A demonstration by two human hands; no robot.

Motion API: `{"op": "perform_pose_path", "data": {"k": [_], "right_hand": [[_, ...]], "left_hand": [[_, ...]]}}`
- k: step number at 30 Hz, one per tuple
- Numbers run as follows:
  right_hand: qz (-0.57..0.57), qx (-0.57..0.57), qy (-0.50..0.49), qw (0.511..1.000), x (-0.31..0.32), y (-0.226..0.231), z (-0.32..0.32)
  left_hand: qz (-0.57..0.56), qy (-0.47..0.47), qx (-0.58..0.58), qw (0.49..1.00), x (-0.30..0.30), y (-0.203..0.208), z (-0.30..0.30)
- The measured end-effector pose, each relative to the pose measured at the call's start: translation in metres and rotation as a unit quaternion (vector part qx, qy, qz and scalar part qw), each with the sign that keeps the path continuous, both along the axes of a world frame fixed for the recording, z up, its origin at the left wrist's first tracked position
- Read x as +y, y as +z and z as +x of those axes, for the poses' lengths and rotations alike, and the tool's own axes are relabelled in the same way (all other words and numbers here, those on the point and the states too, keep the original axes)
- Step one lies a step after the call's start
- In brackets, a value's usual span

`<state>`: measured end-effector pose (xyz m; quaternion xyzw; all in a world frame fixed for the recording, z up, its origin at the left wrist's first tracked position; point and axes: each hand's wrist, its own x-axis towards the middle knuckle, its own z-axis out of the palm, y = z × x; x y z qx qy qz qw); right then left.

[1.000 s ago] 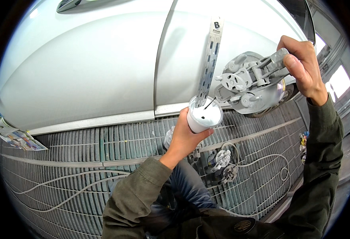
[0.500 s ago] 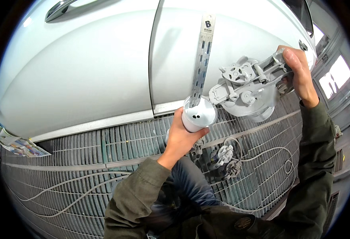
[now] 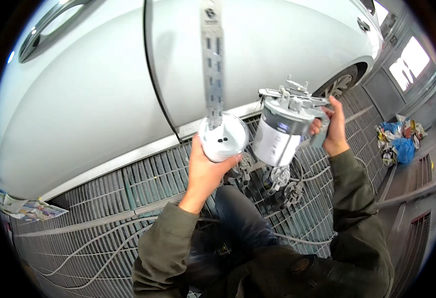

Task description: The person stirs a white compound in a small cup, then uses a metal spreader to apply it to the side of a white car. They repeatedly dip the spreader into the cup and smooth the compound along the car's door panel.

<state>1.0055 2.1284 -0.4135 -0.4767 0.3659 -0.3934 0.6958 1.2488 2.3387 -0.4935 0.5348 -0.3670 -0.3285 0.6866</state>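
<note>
My left hand [image 3: 205, 174] is wrapped round a plastic mixing cup [image 3: 224, 153] with pale liquid inside, on which two small dark spots show. A long metal measuring stick [image 3: 213, 74] with rows of dark marks stands in the cup and rises above its rim. To the cup's right, my right hand [image 3: 334, 126] grips the handle of a paint can [image 3: 276, 141]. The can has a pale label and a grey, paint-crusted mixing lid [image 3: 290, 103] with a pour spout. It is nearly upright, its spout side toward the cup but apart from it.
A white car door [image 3: 89, 94] rises in front, with a wheel [image 3: 337, 85] at the far right. Below lies slatted floor grating [image 3: 163, 174] with hoses [image 3: 99, 247] across it. Paint-crusted spray guns [image 3: 280, 179] sit under the can. Crumpled paper and blue plastic [image 3: 403, 148] lie right.
The paint can has gone from tilted over the cup to nearly upright, and its label now shows. The cup and measuring stick appear farther left as the view has shifted.
</note>
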Motion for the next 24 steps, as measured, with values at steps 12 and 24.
{"op": "perform_pose_path", "data": {"k": [12,24], "right_hand": [[0.162,0.092,-0.243,0.952,-0.062,-0.342,0.008],[0.19,0.171,-0.28,0.925,-0.007,-0.519,-0.015]], "left_hand": [[0.033,0.012,-0.041,0.999,0.014,0.031,-0.002],[0.034,-0.027,-0.08,0.996,0.013,0.024,-0.005]]}}
